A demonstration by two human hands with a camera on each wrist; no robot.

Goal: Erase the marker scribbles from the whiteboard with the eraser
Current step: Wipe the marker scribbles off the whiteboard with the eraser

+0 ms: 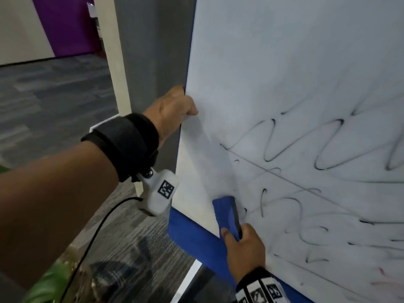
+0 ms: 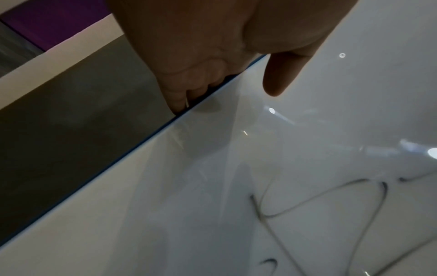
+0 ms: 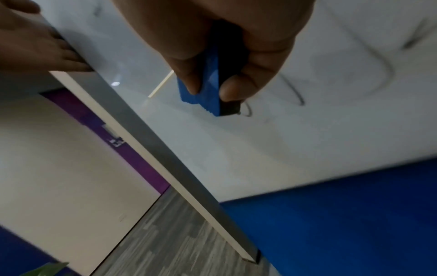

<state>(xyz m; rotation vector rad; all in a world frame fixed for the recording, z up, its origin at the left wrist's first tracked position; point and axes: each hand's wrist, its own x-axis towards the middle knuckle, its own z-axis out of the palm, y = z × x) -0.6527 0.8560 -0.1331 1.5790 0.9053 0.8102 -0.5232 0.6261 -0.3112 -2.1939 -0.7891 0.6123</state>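
A whiteboard fills the right side, its lower half covered in looping black scribbles. My right hand grips a blue eraser with a black felt side, pressed against the board near its lower left corner, at the edge of the scribbles. In the right wrist view the eraser is pinched between thumb and fingers, felt against the board. My left hand clasps the board's left edge, fingers curled behind it and thumb on the front; the left wrist view shows this grip on the board.
A blue panel runs below the whiteboard. Left of the board stand a grey pillar and a cream post. Grey carpet and a purple wall lie beyond. A green plant sits at the lower left.
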